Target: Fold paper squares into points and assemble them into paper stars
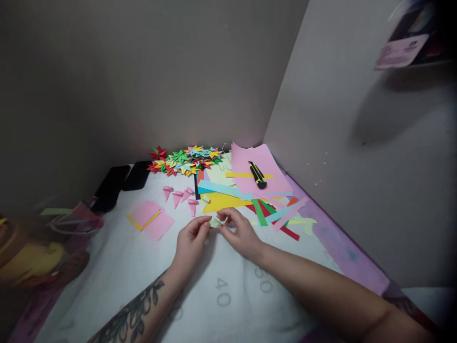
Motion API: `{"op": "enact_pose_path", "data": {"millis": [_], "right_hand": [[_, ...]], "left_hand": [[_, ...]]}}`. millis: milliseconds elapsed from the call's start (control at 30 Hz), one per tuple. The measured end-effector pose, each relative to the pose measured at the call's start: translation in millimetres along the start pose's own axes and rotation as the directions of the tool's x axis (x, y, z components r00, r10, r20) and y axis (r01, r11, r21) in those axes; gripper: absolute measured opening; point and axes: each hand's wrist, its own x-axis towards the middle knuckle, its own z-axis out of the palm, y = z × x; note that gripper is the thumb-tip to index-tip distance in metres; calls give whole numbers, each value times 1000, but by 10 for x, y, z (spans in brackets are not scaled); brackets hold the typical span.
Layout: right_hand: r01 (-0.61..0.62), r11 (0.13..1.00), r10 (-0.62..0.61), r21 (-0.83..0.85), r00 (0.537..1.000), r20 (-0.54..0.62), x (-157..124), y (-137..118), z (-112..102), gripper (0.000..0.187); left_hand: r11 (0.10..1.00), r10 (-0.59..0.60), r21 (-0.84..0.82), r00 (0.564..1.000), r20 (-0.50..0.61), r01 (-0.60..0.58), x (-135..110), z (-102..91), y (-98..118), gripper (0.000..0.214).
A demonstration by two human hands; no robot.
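Through the head camera I see one small pale green paper piece [214, 222] between the two hands, just above the white cloth [200, 281]. The left hand [191, 238] pinches its near-left edge between thumb and forefinger, while the right hand [243, 236] curls thumb and forefinger around the other side — whether those tips actually grip, I cannot tell. I take the fingertip hold as a way to manage so small a piece without crushing it. Beyond the left hand I count four pink folded pieces [192, 207], loosely grouped, probably to keep like with like, and one pale green folded piece [205, 204] beside them. Farther left, two pink sheets [160, 227] overlap, with yellow showing at their edges. One cutter [257, 175] lies on the large pink sheet [246, 155], perhaps parked there to be easy to spot. The paper strips [260, 213] cross each other right of the hands; two are clearly green, but the whole heap I can't count. The folded stars [180, 158] sit massed by the wall, likely out of the hands' way — too overlapped to number. At far left, I make out at least two black flat objects [137, 175].
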Motion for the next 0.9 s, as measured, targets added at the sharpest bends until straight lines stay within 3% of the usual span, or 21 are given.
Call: {"op": "enact_pose_path", "data": {"millis": [100, 233, 367, 533, 600, 667, 767, 833, 900], "right_hand": [[-92, 992, 95, 82, 995, -26, 8, 53, -7, 30], [-64, 994, 64, 92, 998, 7, 34, 64, -29, 34], [-78, 994, 77, 80, 997, 14, 48, 20, -34, 23], [-205, 967, 200, 153, 979, 50, 41, 31, -29, 4], [-246, 938, 234, 246, 969, 77, 46, 53, -30, 17], [-322, 861, 307, 394, 946, 103, 60, 72, -28, 30], [-484, 637, 456, 599, 864, 214, 91, 69, -18, 36], [-567, 516, 498, 642, 809, 314, 111, 45, -14, 36], [-611, 459, 491, 645, 779, 389, 123, 16, -15, 34]], "left_hand": [[998, 24, 57, 999, 33, -26, -6, 4, 7, 23], [999, -6, 41, 998, 64, 3, -1, 8, 18, 23], [998, -20, 53, 996, 90, 15, -13, 23, 48, 25], [989, -26, 148, 985, 170, 1, -37, 39, 73, 22], [987, -52, 158, 986, 159, 26, -36, 37, 72, 22], [989, -75, 138, 989, 124, 58, -29, 33, 71, 23], [992, -87, 98, 991, 98, 77, -19, 29, 78, 24], [993, -81, 89, 992, 95, 73, -18, 30, 82, 25], [994, -65, 92, 994, 89, 56, -21, 31, 80, 24]]}}
